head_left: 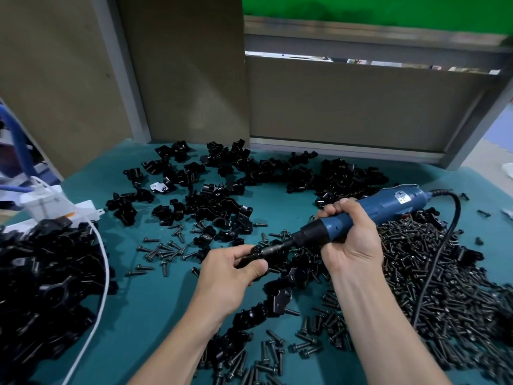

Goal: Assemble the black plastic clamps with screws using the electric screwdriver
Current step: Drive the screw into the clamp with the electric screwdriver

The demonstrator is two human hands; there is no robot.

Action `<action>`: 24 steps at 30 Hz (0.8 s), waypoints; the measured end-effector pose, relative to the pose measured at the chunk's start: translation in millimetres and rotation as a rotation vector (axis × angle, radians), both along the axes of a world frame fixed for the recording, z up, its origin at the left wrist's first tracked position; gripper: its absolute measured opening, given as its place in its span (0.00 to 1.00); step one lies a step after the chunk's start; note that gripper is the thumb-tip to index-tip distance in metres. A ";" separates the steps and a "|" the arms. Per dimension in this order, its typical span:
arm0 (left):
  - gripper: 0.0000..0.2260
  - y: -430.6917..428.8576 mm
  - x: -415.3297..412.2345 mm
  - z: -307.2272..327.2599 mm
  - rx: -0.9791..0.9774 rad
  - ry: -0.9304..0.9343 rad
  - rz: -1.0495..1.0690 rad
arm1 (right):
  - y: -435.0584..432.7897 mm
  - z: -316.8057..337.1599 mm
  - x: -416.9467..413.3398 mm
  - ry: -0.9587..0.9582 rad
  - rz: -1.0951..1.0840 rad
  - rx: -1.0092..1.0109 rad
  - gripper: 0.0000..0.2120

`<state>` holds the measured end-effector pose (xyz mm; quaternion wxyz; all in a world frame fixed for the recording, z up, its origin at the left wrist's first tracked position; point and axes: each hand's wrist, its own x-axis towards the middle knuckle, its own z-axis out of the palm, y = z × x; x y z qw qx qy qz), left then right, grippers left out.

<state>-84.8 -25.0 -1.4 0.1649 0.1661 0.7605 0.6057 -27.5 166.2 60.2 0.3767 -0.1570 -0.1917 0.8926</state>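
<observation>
Clamp (250, 256) sits just below the frame's centre, pinched by the thumb and curled fingers of my left hand (229, 270) — I should hold it still and keep the electric screwdriver (388, 205), wrapped in the fingers of my right hand (354, 237), dead in line with it

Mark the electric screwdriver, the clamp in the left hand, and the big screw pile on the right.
electric screwdriver (388, 208): head view, on its blue barrel.
clamp (254, 252): head view, on the black piece that meets the driver's tip.
screw pile (472, 287): head view, on the middle of the heap.
</observation>
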 end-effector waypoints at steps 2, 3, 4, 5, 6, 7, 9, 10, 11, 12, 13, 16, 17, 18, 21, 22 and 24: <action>0.15 -0.2 0.1 -0.3 -0.007 0.011 -0.002 | -0.6 -0.1 -0.3 0.001 0.000 0.005 0.10; 0.16 0.0 0.0 -0.4 -0.012 0.009 -0.004 | -0.9 -0.3 -0.6 0.002 0.001 0.007 0.10; 0.17 0.4 0.0 0.0 -0.019 0.003 0.000 | -0.9 -0.6 -0.7 0.003 0.001 0.010 0.10; 0.18 0.9 0.0 0.2 -0.026 -0.001 0.007 | -1.0 -0.8 -1.0 0.004 0.002 0.013 0.10; 0.18 0.8 0.2 0.0 -0.029 0.002 0.014 | -1.0 -1.4 -1.1 0.006 0.003 0.015 0.10; 0.19 0.9 0.5 0.1 -0.033 0.004 0.020 | -1.0 -1.9 -1.1 0.007 0.005 0.015 0.10; 0.20 1.2 0.7 0.4 -0.044 -0.006 0.021 | -0.9 -3.1 -1.4 0.005 0.008 0.008 0.10; 0.20 1.2 0.7 0.2 -0.050 -0.009 0.018 | -0.9 -3.5 -1.5 0.004 0.010 0.004 0.10; 0.20 1.3 0.2 -0.1 -0.054 -0.007 0.013 | -1.1 -3.7 -1.7 0.004 0.011 -0.001 0.10; 0.19 1.2 -0.3 -0.1 -0.058 -0.002 0.007 | -1.3 -4.0 -1.8 0.006 0.012 -0.005 0.10; 0.17 1.1 -0.6 0.1 -0.059 0.004 0.000 | -1.5 -4.4 -2.1 0.008 0.012 -0.007 0.10; 0.16 0.7 -1.2 -0.1 -0.053 0.003 -0.007 | -2.2 -5.7 -3.1 0.001 0.004 0.012 0.09; 0.17 0.9 -1.7 -0.4 -0.060 0.001 -0.004 | -2.5 -6.0 -3.5 -0.001 0.003 0.016 0.09; 0.16 0.8 -2.2 -0.6 -0.065 0.003 -0.003 | -2.6 -6.6 -3.7 -0.002 0.003 0.015 0.09; 0.10 0.6 -1.8 -0.7 -0.066 0.025 -0.010 | -2.6 -7.8 -3.7 -0.001 0.006 -0.003 0.09; 0.10 0.5 -1.5 -0.3 -0.074 0.028 -0.010 | -2.3 -8.3 -3.4 -0.002 0.006 -0.012 0.09; 0.11 0.1 -1.6 -0.3 -0.085 0.023 0.002 | -1.8 -9.3 -3.0 0.001 0.006 -0.024 0.10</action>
